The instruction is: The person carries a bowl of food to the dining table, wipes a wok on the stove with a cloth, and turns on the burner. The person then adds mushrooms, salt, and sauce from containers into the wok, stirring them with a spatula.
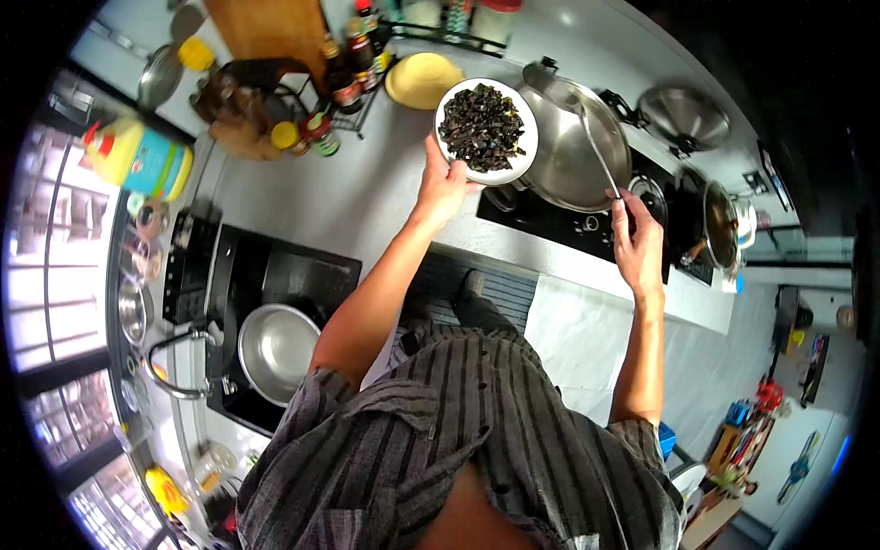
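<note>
My left hand [444, 188] grips the near rim of a white plate [445, 154], which it holds up at the left edge of a wide steel wok [561, 171]. Dark, glossy chopped pieces of food [483, 126], with a few yellowish bits, are heaped on that plate. My right hand [639, 240] is closed around the end of a long-handled metal spatula [598, 151]. The spatula's head reaches to the far side of the wok, where its exact shape is hard to make out. The wok's visible inside is bare, shiny metal.
Left of the plate stand a yellow round dish [424, 81], sauce bottles [341, 81] and jars. A black sink [312, 269] holds a steel pot [278, 353]. Right of the wok are a black stove [587, 229], another steel pan [683, 117] and a dark pot [720, 225].
</note>
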`<act>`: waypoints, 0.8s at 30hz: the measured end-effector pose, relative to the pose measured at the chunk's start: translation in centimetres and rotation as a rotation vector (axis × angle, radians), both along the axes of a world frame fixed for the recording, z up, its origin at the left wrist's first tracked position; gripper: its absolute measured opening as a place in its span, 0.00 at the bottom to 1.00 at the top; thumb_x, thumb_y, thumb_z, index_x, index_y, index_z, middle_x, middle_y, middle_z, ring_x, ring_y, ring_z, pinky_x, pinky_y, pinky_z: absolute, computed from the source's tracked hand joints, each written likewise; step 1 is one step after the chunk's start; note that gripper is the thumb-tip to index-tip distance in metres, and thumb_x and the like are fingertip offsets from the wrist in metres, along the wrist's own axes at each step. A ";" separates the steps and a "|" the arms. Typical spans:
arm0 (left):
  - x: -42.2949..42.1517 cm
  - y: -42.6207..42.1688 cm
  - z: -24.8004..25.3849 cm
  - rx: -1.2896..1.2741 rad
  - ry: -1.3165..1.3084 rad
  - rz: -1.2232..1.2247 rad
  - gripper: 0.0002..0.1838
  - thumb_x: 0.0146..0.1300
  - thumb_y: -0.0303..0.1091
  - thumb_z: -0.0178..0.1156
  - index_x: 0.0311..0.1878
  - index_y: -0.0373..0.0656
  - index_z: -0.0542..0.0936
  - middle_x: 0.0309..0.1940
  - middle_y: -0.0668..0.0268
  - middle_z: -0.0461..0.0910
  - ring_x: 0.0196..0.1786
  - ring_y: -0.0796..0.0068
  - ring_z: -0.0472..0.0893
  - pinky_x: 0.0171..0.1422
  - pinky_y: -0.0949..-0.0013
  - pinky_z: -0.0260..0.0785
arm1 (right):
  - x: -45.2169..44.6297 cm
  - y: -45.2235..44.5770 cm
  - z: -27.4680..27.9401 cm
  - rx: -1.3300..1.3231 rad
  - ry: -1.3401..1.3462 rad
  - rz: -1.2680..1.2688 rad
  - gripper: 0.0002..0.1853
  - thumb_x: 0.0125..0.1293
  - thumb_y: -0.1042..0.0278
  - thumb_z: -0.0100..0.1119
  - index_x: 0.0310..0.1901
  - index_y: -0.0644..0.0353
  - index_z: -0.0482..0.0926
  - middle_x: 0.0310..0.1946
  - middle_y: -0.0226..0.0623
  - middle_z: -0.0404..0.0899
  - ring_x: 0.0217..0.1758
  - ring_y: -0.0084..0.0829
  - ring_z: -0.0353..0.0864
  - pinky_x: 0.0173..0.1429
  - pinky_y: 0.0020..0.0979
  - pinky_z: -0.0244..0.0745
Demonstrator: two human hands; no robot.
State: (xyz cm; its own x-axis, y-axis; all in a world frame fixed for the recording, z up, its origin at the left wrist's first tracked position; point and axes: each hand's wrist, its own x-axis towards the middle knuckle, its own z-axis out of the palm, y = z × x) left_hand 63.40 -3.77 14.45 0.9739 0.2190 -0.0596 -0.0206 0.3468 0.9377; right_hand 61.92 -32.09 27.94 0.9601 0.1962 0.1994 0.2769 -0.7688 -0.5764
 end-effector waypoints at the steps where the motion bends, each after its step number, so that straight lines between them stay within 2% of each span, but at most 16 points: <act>1: 1.4 -1.6 0.1 -0.002 0.000 -0.014 0.34 0.69 0.14 0.39 0.76 0.48 0.46 0.67 0.51 0.64 0.58 0.56 0.81 0.47 0.60 0.89 | -0.1 -1.1 0.2 0.060 0.038 -0.029 0.15 0.79 0.63 0.52 0.53 0.64 0.83 0.20 0.27 0.69 0.25 0.20 0.65 0.30 0.27 0.63; 3: 3.7 -4.3 -0.2 0.027 -0.003 -0.043 0.31 0.71 0.16 0.36 0.74 0.48 0.47 0.68 0.50 0.63 0.58 0.54 0.82 0.51 0.56 0.88 | 0.2 -2.7 1.2 -0.022 0.134 -0.078 0.15 0.77 0.62 0.55 0.53 0.66 0.82 0.28 0.50 0.82 0.27 0.34 0.79 0.37 0.36 0.74; 5: 5.8 -6.6 -1.0 0.050 0.010 -0.072 0.32 0.70 0.15 0.36 0.74 0.48 0.46 0.67 0.50 0.63 0.58 0.53 0.82 0.51 0.55 0.88 | 0.8 -4.1 1.0 -0.099 0.097 -0.096 0.14 0.76 0.63 0.56 0.52 0.65 0.83 0.29 0.53 0.82 0.28 0.41 0.82 0.37 0.39 0.75; 6: 6.6 -7.7 -1.0 0.071 0.010 -0.077 0.32 0.70 0.15 0.37 0.74 0.48 0.46 0.67 0.50 0.63 0.58 0.53 0.82 0.50 0.55 0.88 | 1.4 -5.1 -0.1 -0.072 0.085 -0.109 0.13 0.75 0.64 0.57 0.50 0.66 0.83 0.29 0.57 0.81 0.30 0.50 0.83 0.38 0.41 0.75; 8: 7.9 -9.4 -1.2 0.114 0.022 -0.082 0.33 0.69 0.14 0.37 0.75 0.47 0.46 0.67 0.49 0.63 0.58 0.53 0.82 0.50 0.56 0.89 | 2.7 -6.5 -1.3 -0.109 0.125 -0.141 0.13 0.74 0.65 0.57 0.49 0.66 0.83 0.29 0.58 0.81 0.32 0.53 0.84 0.39 0.42 0.76; 10: 9.7 -10.9 -2.4 0.162 -0.006 -0.093 0.36 0.67 0.15 0.41 0.77 0.44 0.45 0.68 0.48 0.63 0.56 0.54 0.82 0.45 0.60 0.89 | 4.7 -7.8 -2.8 -0.105 0.165 -0.160 0.13 0.74 0.65 0.58 0.47 0.68 0.83 0.30 0.60 0.82 0.36 0.58 0.84 0.41 0.45 0.77; 14: 11.9 -12.4 -2.3 0.296 0.011 -0.122 0.38 0.66 0.19 0.46 0.78 0.38 0.45 0.66 0.44 0.67 0.51 0.53 0.84 0.41 0.63 0.89 | 8.5 -7.8 -5.8 -0.119 0.027 -0.095 0.14 0.73 0.65 0.57 0.51 0.67 0.81 0.34 0.61 0.83 0.40 0.60 0.85 0.43 0.50 0.79; 16: 13.4 -12.7 -3.1 0.344 0.017 -0.103 0.38 0.65 0.21 0.48 0.78 0.35 0.47 0.64 0.40 0.69 0.48 0.52 0.86 0.42 0.62 0.87 | 9.6 -7.3 -5.9 -0.213 -0.046 -0.068 0.14 0.72 0.65 0.58 0.53 0.62 0.83 0.39 0.57 0.84 0.40 0.56 0.86 0.45 0.49 0.81; 17: 14.4 -12.5 -3.4 0.426 0.039 -0.120 0.38 0.65 0.22 0.49 0.77 0.34 0.47 0.64 0.39 0.70 0.48 0.50 0.86 0.45 0.60 0.85 | 10.0 -7.3 -6.2 -0.287 -0.123 -0.047 0.14 0.71 0.64 0.59 0.53 0.59 0.83 0.42 0.56 0.85 0.41 0.54 0.86 0.46 0.48 0.81; 19: 16.3 -11.3 -3.7 0.585 0.086 -0.155 0.39 0.64 0.24 0.50 0.77 0.33 0.48 0.63 0.37 0.71 0.50 0.47 0.85 0.52 0.57 0.82 | 10.8 -7.8 -6.7 -0.342 -0.104 -0.051 0.14 0.70 0.64 0.60 0.54 0.56 0.83 0.45 0.52 0.85 0.43 0.52 0.87 0.46 0.46 0.82; 20: 17.4 -10.8 -5.0 0.782 -0.013 -0.083 0.40 0.63 0.26 0.52 0.77 0.35 0.48 0.61 0.36 0.72 0.57 0.42 0.80 0.65 0.54 0.73 | 11.1 -8.1 -6.9 -0.369 -0.094 -0.053 0.14 0.70 0.64 0.60 0.55 0.54 0.84 0.47 0.51 0.84 0.43 0.51 0.87 0.47 0.46 0.82; 22: 18.9 -10.4 -5.3 0.829 0.023 -0.111 0.40 0.65 0.29 0.54 0.78 0.36 0.49 0.64 0.36 0.70 0.66 0.40 0.74 0.73 0.52 0.66 | 11.9 -9.1 -8.0 -0.396 -0.085 -0.047 0.15 0.69 0.64 0.61 0.56 0.52 0.84 0.47 0.48 0.84 0.44 0.50 0.87 0.46 0.46 0.83; 24: 19.5 -10.6 -4.8 0.935 0.047 -0.119 0.39 0.65 0.29 0.54 0.78 0.38 0.50 0.65 0.36 0.69 0.66 0.40 0.73 0.73 0.51 0.66 | 12.5 -10.0 -9.6 -0.415 -0.135 -0.053 0.16 0.69 0.64 0.61 0.57 0.49 0.83 0.46 0.45 0.84 0.44 0.49 0.86 0.46 0.46 0.83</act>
